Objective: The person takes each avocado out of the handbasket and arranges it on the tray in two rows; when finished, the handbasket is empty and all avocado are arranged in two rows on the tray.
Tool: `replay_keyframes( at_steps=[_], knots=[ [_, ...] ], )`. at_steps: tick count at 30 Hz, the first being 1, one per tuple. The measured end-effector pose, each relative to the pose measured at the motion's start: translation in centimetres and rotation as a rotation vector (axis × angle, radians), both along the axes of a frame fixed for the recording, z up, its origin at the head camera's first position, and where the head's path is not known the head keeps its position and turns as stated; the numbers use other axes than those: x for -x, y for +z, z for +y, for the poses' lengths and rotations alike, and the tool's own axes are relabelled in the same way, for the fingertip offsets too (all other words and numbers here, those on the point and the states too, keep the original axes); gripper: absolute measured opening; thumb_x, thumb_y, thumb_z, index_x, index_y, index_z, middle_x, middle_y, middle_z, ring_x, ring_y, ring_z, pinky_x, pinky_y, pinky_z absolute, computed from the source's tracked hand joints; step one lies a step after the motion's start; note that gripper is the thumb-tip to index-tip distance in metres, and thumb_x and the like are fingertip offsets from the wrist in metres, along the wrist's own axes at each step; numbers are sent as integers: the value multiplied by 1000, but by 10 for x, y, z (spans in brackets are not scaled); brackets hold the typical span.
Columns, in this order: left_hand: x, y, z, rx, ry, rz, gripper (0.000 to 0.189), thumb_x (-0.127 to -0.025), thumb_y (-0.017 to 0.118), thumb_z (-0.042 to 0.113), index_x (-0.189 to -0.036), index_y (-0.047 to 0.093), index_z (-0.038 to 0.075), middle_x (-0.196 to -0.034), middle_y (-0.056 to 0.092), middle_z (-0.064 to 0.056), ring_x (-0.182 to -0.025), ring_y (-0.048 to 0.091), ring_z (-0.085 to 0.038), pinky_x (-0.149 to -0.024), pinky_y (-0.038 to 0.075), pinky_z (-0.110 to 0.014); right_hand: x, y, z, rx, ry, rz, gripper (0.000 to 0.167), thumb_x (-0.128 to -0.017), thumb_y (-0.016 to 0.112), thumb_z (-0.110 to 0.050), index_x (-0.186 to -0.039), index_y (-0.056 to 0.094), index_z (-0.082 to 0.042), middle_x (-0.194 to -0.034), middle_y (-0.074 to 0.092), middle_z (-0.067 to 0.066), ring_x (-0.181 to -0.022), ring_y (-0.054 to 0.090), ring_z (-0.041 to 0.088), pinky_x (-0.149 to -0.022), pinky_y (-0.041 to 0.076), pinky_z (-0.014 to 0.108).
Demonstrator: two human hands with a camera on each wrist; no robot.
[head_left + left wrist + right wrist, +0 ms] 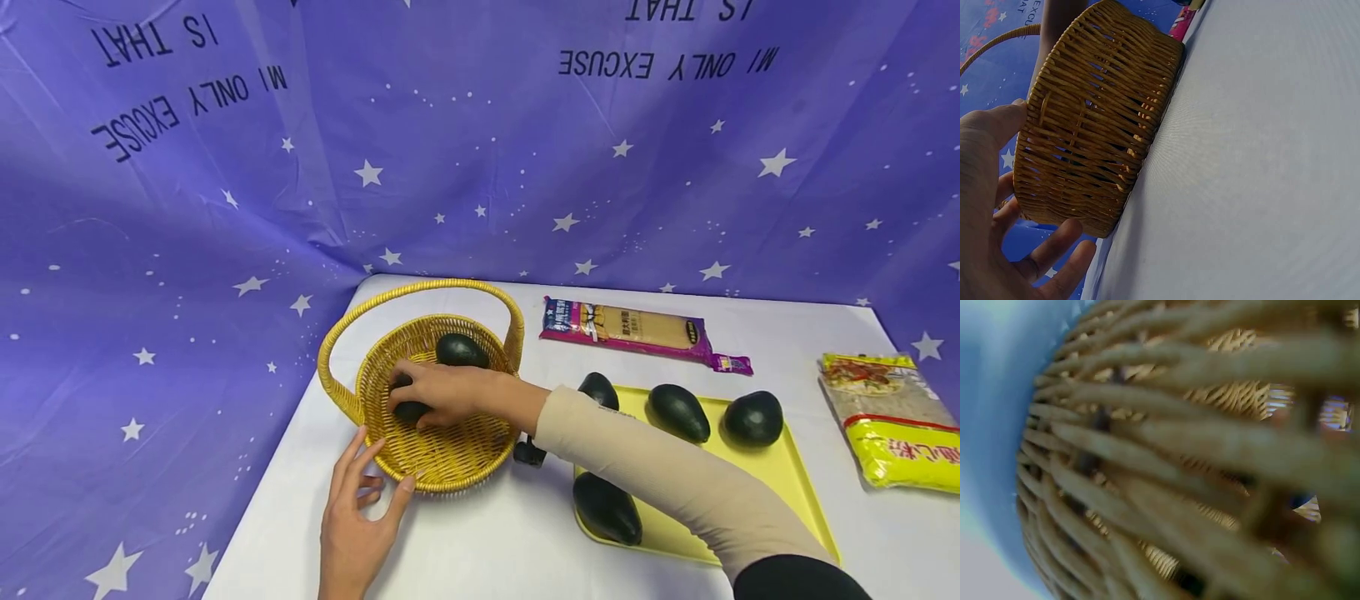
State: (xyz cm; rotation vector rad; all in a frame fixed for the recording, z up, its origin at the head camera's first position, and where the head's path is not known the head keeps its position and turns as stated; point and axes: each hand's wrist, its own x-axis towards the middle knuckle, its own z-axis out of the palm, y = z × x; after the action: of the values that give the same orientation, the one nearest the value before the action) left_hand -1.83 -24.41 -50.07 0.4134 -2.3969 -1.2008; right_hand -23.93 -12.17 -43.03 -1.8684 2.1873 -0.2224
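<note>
A yellow wicker basket (450, 483) with a tall arched handle stands on the table's left part. Inside it my right hand (442, 392) grips a dark green avocado (411, 412), partly hidden by the fingers. Another avocado (461, 350) lies deeper in the basket. My left hand (356, 517) is at the basket's near left rim, fingers spread and fairly straight. In the left wrist view, the left thumb (1013, 119) touches the rim of the basket (1097, 119). Only blurred wicker of the basket (1166, 437) fills the right wrist view.
A yellow tray (810, 508) to the right carries several avocados (753, 418), partly behind the right sleeve (667, 467). A purple noodle packet (637, 329) lies behind it, and a yellow-and-clear food bag (892, 421) lies at the far right. Purple starry cloth (480, 150) hangs behind.
</note>
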Motion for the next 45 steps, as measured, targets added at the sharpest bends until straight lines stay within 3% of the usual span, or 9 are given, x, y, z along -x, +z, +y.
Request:
replay_keyframes(
  at_steps=[9, 17, 23, 30, 36, 45],
  knots=[
    [0, 1, -1, 11, -7, 23, 60, -92, 90, 26, -147, 66, 22, -168, 42, 13, -100, 65, -14, -84, 60, -24, -18, 1, 2, 17, 64, 140, 37, -98, 83, -27, -133, 71, -22, -151, 46, 7, -128, 59, 20, -104, 52, 24],
    [-1, -1, -1, 13, -10, 34, 60, -92, 89, 24, -147, 66, 21, -169, 42, 11, -100, 65, -15, -83, 60, -23, -29, -1, 9, 1, 40, 224, 30, -97, 84, -27, -124, 71, -28, -149, 43, 1, -121, 57, 20, -97, 54, 25],
    [-1, 0, -1, 5, -14, 29, 60, -92, 89, 24, -148, 65, 21, -169, 41, 12, -100, 65, -15, -84, 61, -25, -30, -4, 14, 21, 49, 242, 32, -98, 82, -27, -128, 71, -29, -150, 43, 2, -120, 60, 19, -94, 55, 24],
    [-2, 0, -1, 8, -7, 27, 60, -92, 90, 24, -147, 66, 21, -168, 42, 13, -100, 66, -14, -84, 60, -23, -30, -6, 27, 34, 1, 263, 34, -97, 80, -25, -128, 68, -32, -150, 45, -2, -121, 58, 19, -74, 56, 25],
    [-1, -1, -2, 8, -1, 13, 62, -92, 90, 23, -148, 65, 23, -169, 42, 12, -101, 65, -14, -84, 58, -20, -31, -5, 38, 58, -1, 264, 36, -95, 80, -25, -128, 67, -30, -149, 46, -1, -119, 58, 19, -68, 53, 23],
    [-1, -1, -1, -4, 8, -13, 62, -92, 90, 26, -148, 65, 25, -169, 41, 15, -102, 65, -13, -85, 58, -18, -33, 3, 54, 140, -25, 237, 45, -94, 82, -27, -136, 67, -30, -150, 48, 0, -124, 59, 23, -78, 59, 27]
  ],
)
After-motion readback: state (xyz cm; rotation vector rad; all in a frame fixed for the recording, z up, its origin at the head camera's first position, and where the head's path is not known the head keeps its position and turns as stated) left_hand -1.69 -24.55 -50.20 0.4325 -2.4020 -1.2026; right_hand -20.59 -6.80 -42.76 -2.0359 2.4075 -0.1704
